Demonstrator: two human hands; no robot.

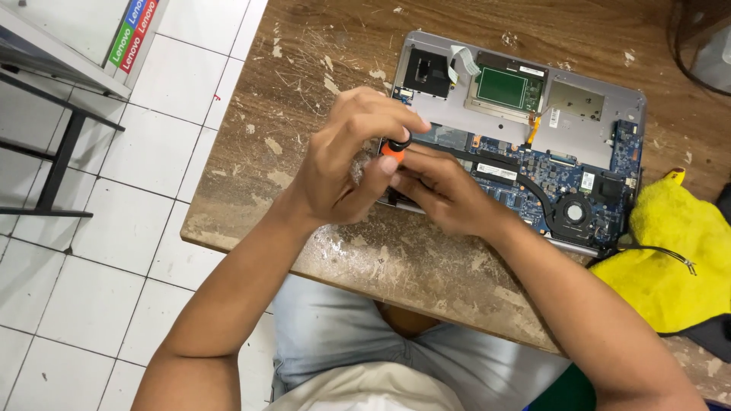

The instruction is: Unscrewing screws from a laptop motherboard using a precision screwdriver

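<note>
So the person's sitting at a scuffed, paint-flecked wooden table (304,99) with an opened-up silver laptop (525,144) lying on it, bottom cover off, blue circuit board, black round cooling fan (575,213) and copper-dark heat pipe all showing. Left hand (343,164) is curled over the top of a small screwdriver with an orange-and-black handle (394,146), fingers closed around its cap, right at the laptop's near left corner. Right hand (442,190) sits just beside and under it, fingers pinched in around the lower part of the tool; I can't see the tip or what it's touching, the hands cover it.

My take: that driver looks light and stiff, probably easy to slip off a tiny screw, so gripping the cap on top and steadying the shaft low makes sense. The exposed board looks fragile, best held by the metal edges.

There's a crumpled yellow cloth (670,259) off to the right with a thin black cable (662,251) over it, white tiled floor (114,251) below.
</note>
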